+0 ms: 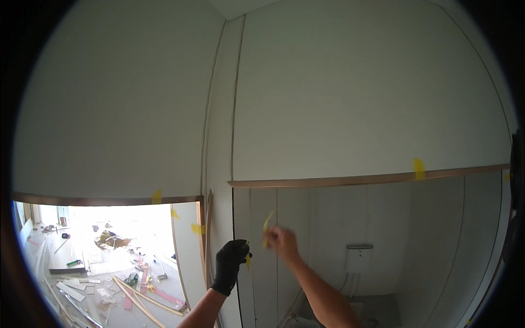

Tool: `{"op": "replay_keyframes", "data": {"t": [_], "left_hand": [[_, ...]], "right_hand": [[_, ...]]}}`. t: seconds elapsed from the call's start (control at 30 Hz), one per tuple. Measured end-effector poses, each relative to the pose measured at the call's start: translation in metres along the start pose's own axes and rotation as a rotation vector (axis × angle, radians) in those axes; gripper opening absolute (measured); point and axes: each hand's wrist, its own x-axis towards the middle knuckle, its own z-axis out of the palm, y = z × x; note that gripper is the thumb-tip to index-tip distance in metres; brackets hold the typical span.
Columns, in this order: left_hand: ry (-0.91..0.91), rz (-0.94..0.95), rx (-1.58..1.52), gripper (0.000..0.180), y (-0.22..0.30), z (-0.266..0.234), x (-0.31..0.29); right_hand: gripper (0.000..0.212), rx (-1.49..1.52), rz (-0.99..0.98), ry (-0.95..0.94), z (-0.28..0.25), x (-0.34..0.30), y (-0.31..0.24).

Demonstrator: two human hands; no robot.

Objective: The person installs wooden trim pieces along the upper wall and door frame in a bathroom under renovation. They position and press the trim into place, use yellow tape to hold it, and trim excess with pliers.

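Note:
My left hand (pixel 228 267), in a black glove, is closed with a short piece of yellow tape (pixel 248 263) hanging from its fingertips. To its right, my bare right hand (pixel 283 244) is slightly blurred and pinches a thin yellow strip of tape (pixel 268 221). The two hands are apart, raised in front of the opening below a wood-coloured trim strip (pixel 328 182). A patch of yellow tape (pixel 419 169) crosses that trim at the right. Beside my left hand an upright wood-coloured trim piece (pixel 208 235) runs down the wall corner.
Pale wall panels (pixel 355 98) rise above both openings. More yellow tape (pixel 157 197) sticks to the left opening's dark top trim (pixel 109 200). Through it, long wood strips (pixel 139 303) and scattered offcuts litter a bright floor. A white wall-mounted box (pixel 359 259) hangs inside the right opening.

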Motion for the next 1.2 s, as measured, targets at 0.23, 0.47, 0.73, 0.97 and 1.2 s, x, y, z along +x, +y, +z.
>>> {"op": "replay_keyframes", "data": {"t": [0.23, 0.47, 0.73, 0.97, 1.2], "left_hand": [[-0.23, -0.21, 0.224, 0.032, -0.051, -0.036, -0.082], [0.102, -0.332, -0.002, 0.03, -0.073, -0.083, -0.214], [-0.134, -0.627, -0.556, 0.024, -0.178, -0.167, -0.302], [-0.165, -0.5, -0.342, 0.015, -0.13, -0.194, -0.292], [0.066, -0.587, -0.23, 0.009, -0.093, -0.215, -0.279]], "right_hand": [[0.021, -0.121, 0.267, -0.635, 0.055, -0.142, 0.02], [0.037, -0.13, 0.257, -0.869, 0.107, -0.205, 0.032], [0.067, 0.061, 0.241, -1.125, 0.146, -0.232, 0.044], [0.068, 0.551, 0.368, -1.187, 0.171, -0.241, 0.012], [0.038, 0.484, 0.443, -0.996, 0.106, -0.204, -0.054]]}}
